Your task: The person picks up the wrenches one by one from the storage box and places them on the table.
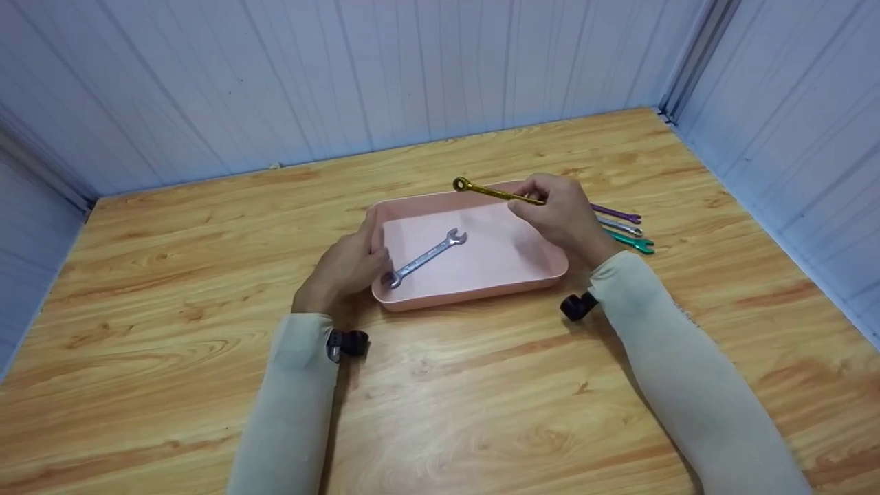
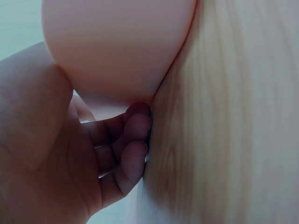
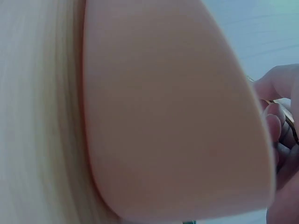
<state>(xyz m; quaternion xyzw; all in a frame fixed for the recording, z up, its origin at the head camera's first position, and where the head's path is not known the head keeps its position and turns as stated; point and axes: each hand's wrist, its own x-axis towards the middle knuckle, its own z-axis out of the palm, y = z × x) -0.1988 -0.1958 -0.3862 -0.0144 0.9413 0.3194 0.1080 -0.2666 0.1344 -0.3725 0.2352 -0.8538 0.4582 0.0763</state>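
Note:
A pink tray (image 1: 474, 292) lies on the wooden table. My left hand (image 1: 347, 265) grips its left wall, thumb over the rim; in the left wrist view curled fingers (image 2: 135, 126) lie low against the tray's outside. Inside the tray rests a silver combination wrench (image 1: 426, 260), slanting, one end by the left thumb. Above the tray's right back part, my right hand (image 1: 560, 213) pinches a gold combination wrench (image 1: 488, 190), its ring end pointing left. The right hand hides the wrench's other end. In the right wrist view the tray wall (image 3: 173, 116) covers much of the scene.
Right of the tray, partly behind the right hand, lie a purple wrench (image 1: 619, 213), a silver wrench (image 1: 622, 225) and a green wrench (image 1: 632, 242). Pale panel walls (image 1: 385, 75) bound the table (image 1: 440, 412) at the back and sides.

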